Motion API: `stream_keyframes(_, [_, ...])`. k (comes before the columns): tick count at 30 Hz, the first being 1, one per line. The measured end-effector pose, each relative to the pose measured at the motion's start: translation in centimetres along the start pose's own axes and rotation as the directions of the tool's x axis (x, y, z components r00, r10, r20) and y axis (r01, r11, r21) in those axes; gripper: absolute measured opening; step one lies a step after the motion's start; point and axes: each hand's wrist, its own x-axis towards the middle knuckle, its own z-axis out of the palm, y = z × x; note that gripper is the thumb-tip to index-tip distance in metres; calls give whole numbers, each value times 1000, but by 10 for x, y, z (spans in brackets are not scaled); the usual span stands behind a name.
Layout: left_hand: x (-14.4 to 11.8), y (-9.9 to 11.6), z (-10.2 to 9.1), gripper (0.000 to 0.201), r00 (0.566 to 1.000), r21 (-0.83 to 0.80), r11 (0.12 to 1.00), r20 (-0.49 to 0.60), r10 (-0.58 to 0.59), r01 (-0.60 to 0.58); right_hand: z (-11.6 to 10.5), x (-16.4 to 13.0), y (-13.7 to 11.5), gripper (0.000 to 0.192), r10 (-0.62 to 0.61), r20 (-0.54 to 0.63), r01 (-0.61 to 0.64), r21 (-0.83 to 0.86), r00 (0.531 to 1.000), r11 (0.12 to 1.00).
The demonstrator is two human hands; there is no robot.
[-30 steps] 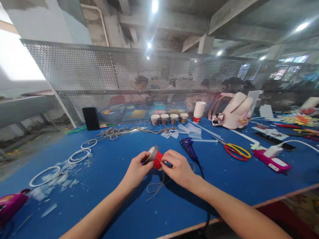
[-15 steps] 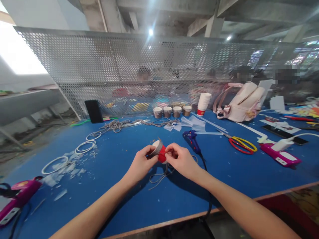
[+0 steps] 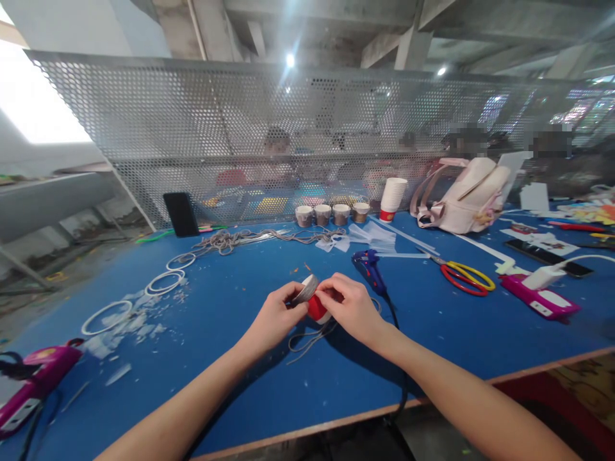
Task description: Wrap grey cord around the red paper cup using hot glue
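A small red and white paper cup (image 3: 317, 310) is tilted between my two hands, with grey cord (image 3: 306, 291) wound around its rim end. My left hand (image 3: 279, 311) grips the cup from the left, thumb low and fingers over the corded part. Against the cup's right side, my right hand (image 3: 350, 303) is closed in a pinch on the cord; its fingertips partly hide the strand. Loose cord (image 3: 307, 346) trails on the blue table below the cup. A blue glue gun (image 3: 369, 270) lies just beyond my right hand.
Several cord-wrapped cups (image 3: 322, 216) stand along the mesh divider, beside stacked paper cups (image 3: 393, 199) and a pink backpack (image 3: 464, 198). Scissors (image 3: 467, 279) and a purple power strip (image 3: 541, 299) lie right. White rings (image 3: 106, 318) and a cord heap (image 3: 225, 242) lie left.
The cup has turned and tipped slightly between my hands, so its rim sits a little further right. My right fingers have moved slightly left and closer to the corded rim.
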Motion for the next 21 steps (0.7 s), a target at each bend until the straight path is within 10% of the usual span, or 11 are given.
stream_keyframes(21, [-3,6,-1,14,998,107,993,-2,55,-55,0,-1,-3,14,-8,-28,8,-11,1000,1000])
